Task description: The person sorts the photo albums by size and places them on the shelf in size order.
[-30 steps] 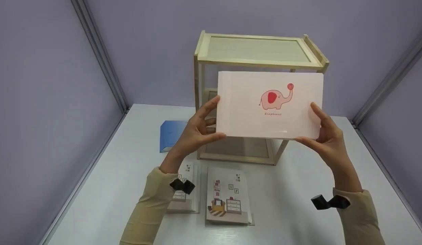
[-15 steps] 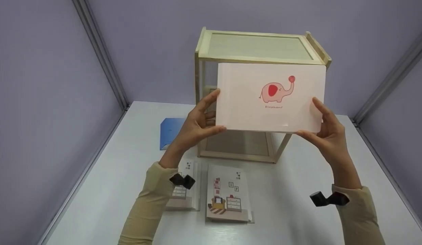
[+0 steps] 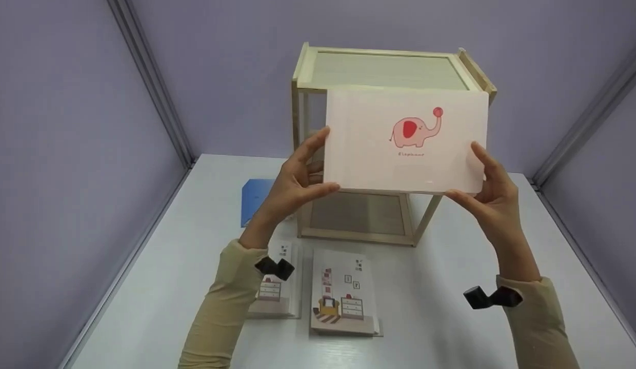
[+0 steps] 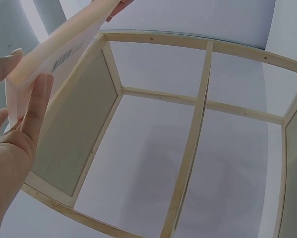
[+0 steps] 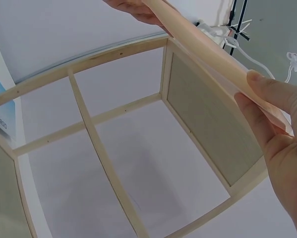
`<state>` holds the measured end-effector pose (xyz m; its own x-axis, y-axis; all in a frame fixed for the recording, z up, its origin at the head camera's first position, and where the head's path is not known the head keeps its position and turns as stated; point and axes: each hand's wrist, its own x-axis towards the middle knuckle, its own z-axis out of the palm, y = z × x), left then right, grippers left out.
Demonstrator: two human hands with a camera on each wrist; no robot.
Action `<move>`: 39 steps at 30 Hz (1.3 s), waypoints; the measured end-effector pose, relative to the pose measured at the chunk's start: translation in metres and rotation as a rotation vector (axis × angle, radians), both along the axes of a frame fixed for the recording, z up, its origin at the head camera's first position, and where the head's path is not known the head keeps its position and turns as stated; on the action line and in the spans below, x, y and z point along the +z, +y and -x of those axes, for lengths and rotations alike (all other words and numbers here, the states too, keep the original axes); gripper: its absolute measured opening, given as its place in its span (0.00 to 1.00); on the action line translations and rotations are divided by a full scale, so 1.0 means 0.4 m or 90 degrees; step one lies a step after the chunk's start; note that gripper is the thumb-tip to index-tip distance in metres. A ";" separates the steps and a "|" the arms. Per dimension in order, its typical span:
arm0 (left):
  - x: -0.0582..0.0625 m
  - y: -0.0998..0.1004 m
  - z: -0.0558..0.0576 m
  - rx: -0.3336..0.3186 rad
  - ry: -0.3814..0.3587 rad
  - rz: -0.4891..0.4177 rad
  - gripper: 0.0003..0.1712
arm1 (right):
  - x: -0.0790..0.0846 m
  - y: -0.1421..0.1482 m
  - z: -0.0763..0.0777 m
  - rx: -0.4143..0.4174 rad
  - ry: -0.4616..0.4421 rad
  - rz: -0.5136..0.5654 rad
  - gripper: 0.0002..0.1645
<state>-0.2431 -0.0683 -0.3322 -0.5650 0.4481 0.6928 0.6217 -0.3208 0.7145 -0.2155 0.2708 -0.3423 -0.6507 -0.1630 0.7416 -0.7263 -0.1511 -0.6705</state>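
Observation:
Both hands hold up a pale pink book [image 3: 369, 138], its cover printed with a pink elephant and the word "Elephant". In the head view it hovers in front of the upper part of a wooden rack [image 3: 356, 238]. My left hand [image 3: 295, 179] grips its left edge, thumb at the bottom corner. The right hand [image 3: 495, 197] pinches the lower right corner. A barcode shows on the book's back in the left wrist view, where the left fingers [image 4: 34, 106] press that side. From the right wrist, thumb and fingers [image 5: 255, 116] clamp the book's edge.
On the white table [image 3: 441, 302], two packs of illustrated booklets lie side by side, the right pack [image 3: 343, 292] and the left pack [image 3: 272, 302], partly covered by my sleeve. A blue box [image 3: 255, 197] stands left of the rack. Pale partition walls enclose the table.
Both hands have raised the book somewhat, so it now covers the front edge of the rack's top shelf. The hold looks the same; the table items have stayed put.

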 end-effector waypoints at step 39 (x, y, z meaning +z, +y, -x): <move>0.046 -0.033 -0.003 0.034 -0.052 -0.003 0.51 | 0.054 -0.031 -0.003 -0.053 -0.094 -0.028 0.43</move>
<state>-0.2418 -0.0816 -0.3138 -0.6428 0.4125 0.6455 0.5774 -0.2930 0.7621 -0.2141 0.2585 -0.3206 -0.7643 -0.1335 0.6309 -0.6288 -0.0630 -0.7751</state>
